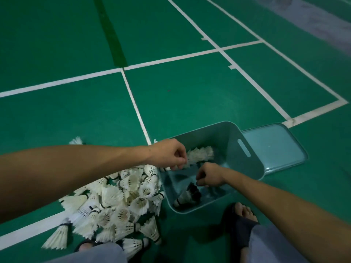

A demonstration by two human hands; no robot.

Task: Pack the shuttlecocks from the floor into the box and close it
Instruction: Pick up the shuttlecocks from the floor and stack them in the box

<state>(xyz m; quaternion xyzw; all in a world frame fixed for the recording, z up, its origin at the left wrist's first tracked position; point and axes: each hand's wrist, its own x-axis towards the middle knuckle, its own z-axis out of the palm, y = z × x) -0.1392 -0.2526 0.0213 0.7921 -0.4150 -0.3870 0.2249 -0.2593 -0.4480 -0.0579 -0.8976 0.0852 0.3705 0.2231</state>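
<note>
Green court floor (171,95) with white lines; grey-blue box (245,158) open at 5 o'clock of centre, its lid (275,147) flat on the floor touching the box at its 2 o'clock side. Loose pile of white shuttlecocks (114,202) on the floor at the box's 9 o'clock; a few shuttlecocks lie inside the box. Left hand (169,153), fingers curled, pinches a stack of shuttlecocks (199,154) over the box's 11 o'clock rim; right hand (209,175) inside the box, fingers curled, contents not discernible.
</note>
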